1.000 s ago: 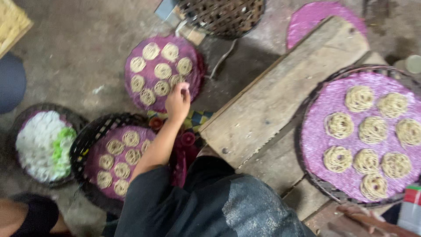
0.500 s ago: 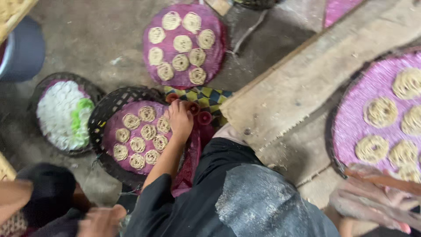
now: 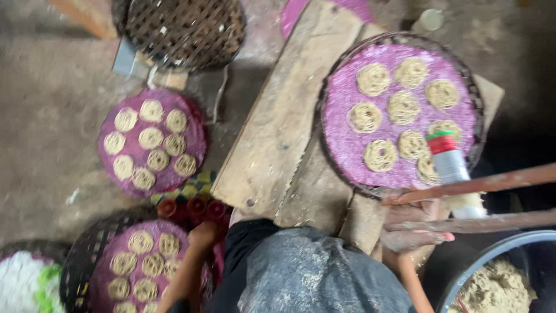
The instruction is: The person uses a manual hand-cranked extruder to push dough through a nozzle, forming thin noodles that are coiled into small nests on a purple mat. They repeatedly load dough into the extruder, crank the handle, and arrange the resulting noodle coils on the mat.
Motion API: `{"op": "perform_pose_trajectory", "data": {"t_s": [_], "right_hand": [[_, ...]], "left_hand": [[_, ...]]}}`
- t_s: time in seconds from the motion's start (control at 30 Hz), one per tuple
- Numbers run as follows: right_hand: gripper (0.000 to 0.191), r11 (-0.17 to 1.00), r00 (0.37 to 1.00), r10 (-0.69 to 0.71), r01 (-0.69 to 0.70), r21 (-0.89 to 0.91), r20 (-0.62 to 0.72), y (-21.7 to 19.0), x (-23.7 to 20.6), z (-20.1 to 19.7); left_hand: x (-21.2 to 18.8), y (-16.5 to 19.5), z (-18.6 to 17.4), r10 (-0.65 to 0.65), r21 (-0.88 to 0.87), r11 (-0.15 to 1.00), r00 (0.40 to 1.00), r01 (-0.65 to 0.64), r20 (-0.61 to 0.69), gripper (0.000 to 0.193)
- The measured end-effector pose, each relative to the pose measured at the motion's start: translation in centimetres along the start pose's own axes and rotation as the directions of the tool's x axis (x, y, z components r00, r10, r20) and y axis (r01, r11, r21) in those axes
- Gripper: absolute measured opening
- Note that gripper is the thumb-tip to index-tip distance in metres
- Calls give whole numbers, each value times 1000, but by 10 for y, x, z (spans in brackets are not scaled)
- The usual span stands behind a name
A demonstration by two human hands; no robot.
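Down at seven o'clock, the left hand (image 3: pixel 204 233) was at the near rim of the small tray (image 3: pixel 81 258), right beside the red cups (image 3: pixel 191 206), too smeared by blur to tell whether its fingers were released or pinching. Over at four o'clock, the right hand (image 3: pixel 416 227) had its fingers (image 3: pixel 431 237) wrapped round the long reddish handles (image 3: pixel 492 182) of the press (image 3: pixel 449 163). That press hung over the four o'clock edge of the big tray (image 3: pixel 325 95), where pale noodle coils (image 3: pixel 373 79) sat on purple matting atop the plank table (image 3: pixel 278 116). A tub of dough (image 3: pixel 498 287) waited at five o'clock.

To do this well, I'd judge, the handles wanted a steady, even squeeze, with the nozzle circling over bare matting so each coil stayed apart from its neighbours.

Against half a second before, the view had swung right: the big tray showed whole rather than cut off, and the press had come into sight. The round mat (image 3: pixel 152 142) on the floor had slid towards nine o'clock, and the left hand was at much the same spot by the small tray.
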State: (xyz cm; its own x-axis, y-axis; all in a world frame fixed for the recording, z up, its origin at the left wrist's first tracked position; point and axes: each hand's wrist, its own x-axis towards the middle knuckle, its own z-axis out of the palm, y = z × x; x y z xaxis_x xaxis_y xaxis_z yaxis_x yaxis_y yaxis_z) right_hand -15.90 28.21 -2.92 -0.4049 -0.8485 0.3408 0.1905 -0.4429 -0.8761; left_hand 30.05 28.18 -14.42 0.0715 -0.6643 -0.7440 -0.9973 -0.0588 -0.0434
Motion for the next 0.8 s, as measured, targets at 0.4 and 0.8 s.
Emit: {"op": "perform_pose_trajectory", "data": {"t_s": [0.4,0.8], "right_hand": [[113,989,994,85,-76,123,-71,17,55,17],[115,992,943,-124,127,-13,-307,-41,11,-44]], "left_hand": [[-62,-37,-260,-175,-508,725,588,-465,-789,21],[29,321,-346,689,478,163,-247,-863,-681,44]]}}
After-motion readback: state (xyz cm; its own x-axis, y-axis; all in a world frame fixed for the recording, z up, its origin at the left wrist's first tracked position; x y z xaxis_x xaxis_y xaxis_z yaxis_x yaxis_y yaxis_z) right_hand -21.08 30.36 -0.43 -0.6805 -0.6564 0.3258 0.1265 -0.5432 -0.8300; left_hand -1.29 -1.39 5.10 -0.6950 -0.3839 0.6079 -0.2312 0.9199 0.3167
